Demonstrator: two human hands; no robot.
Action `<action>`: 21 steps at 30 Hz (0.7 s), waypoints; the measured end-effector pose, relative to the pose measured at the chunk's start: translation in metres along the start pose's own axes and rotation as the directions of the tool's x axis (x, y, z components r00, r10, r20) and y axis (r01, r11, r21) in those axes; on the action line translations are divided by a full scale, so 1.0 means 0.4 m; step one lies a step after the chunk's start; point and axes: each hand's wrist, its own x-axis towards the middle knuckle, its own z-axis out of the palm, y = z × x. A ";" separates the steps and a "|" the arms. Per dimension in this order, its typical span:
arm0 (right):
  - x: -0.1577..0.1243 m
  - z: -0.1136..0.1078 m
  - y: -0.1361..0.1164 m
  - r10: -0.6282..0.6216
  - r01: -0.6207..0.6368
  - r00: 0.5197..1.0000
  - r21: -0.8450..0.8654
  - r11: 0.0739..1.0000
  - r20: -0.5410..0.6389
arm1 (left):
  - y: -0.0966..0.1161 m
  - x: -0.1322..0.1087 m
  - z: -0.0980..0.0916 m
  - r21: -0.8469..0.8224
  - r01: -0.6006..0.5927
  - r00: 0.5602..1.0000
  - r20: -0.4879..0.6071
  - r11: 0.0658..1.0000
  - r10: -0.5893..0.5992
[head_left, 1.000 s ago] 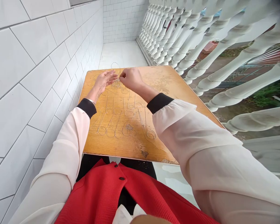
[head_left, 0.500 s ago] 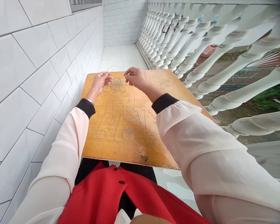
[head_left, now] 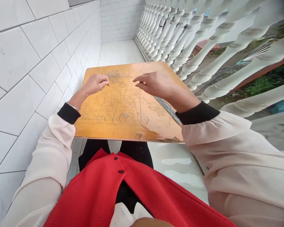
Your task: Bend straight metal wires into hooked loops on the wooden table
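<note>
Reading the feed, I have the left hand [head_left: 96,84] curled, any wire in it too fine to tell, nearest the wire tangle [head_left: 115,74] at the far end of the wooden board [head_left: 151,129]; the right hand [head_left: 156,84] hangs open, apparently empty, right of the bent wire hooks [head_left: 113,110], their long axes running near to far

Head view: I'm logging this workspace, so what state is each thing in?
Left hand, fingers loosely curled beside the wire tangle; any grip cannot be seen.
Right hand, open, fingers extended over the board, holding nothing visible.
Wire tangle, bunched near the board's far edge.
Bent wire hooks, lying side by side, loops toward the person.
Wooden board, finish worn and chipped along the near edge.
Red jacket, buttoned at top, parted below.
</note>
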 end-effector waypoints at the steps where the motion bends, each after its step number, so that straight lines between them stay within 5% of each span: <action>1: -0.015 0.010 -0.034 0.017 -0.017 1.000 -0.033 0.999 -0.008 | 0.015 -0.023 0.018 0.000 0.005 1.000 -0.007 1.000 -0.005; 8: -0.124 0.040 -0.240 0.000 0.004 0.998 -0.054 0.999 0.065 | 0.096 -0.200 0.108 -0.114 0.084 0.994 0.082 0.990 -0.074; 11: -0.186 0.012 -0.266 -0.124 0.131 0.969 -0.018 0.991 0.213 | 0.110 -0.284 0.106 -0.179 0.130 0.964 0.253 0.975 -0.082; 16: -0.298 -0.018 -0.293 -0.336 0.287 0.854 0.177 0.941 0.398 | 0.121 -0.412 0.109 -0.128 0.130 0.882 0.469 0.983 -0.056; 21: -0.355 0.001 -0.305 -0.256 0.252 0.894 0.061 0.966 0.368 | 0.110 -0.464 0.118 -0.099 0.205 0.909 0.387 0.974 -0.152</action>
